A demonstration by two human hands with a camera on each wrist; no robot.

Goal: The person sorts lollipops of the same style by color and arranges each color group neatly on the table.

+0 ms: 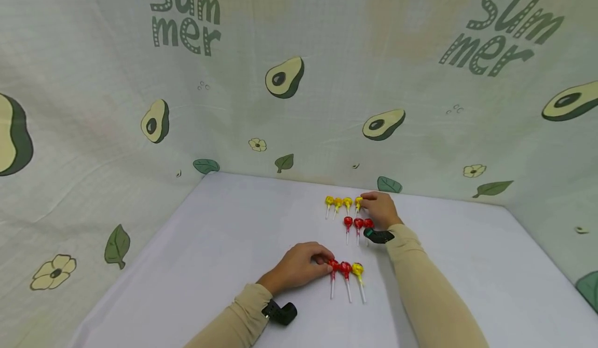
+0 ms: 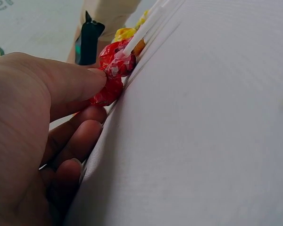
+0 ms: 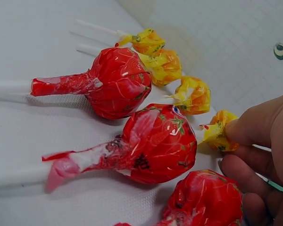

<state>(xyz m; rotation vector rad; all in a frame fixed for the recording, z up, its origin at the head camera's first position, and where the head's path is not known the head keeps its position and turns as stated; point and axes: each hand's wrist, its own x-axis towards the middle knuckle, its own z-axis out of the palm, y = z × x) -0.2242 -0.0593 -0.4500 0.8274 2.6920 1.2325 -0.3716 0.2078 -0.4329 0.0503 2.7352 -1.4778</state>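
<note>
My left hand (image 1: 301, 266) pinches the wrapped head of a red lollipop (image 1: 334, 265) at the left end of the front group. Beside it lie another red lollipop (image 1: 345, 269) and a yellow lollipop (image 1: 357, 269), sticks toward me. Farther back, my right hand (image 1: 380, 209) grips the head of a yellow lollipop (image 3: 221, 132) between thumb and finger. It is the rightmost of a row of several yellow lollipops (image 1: 338, 202). Under that row lie three red lollipops (image 1: 358, 223), the right one partly hidden by the right wrist's dark strap.
A white cloth (image 1: 210, 244) covers the table. Behind and at both sides hangs a pale curtain (image 1: 327, 104) printed with avocados, leaves and lettering. Dark bands with small devices (image 1: 280, 312) sit on both wrists.
</note>
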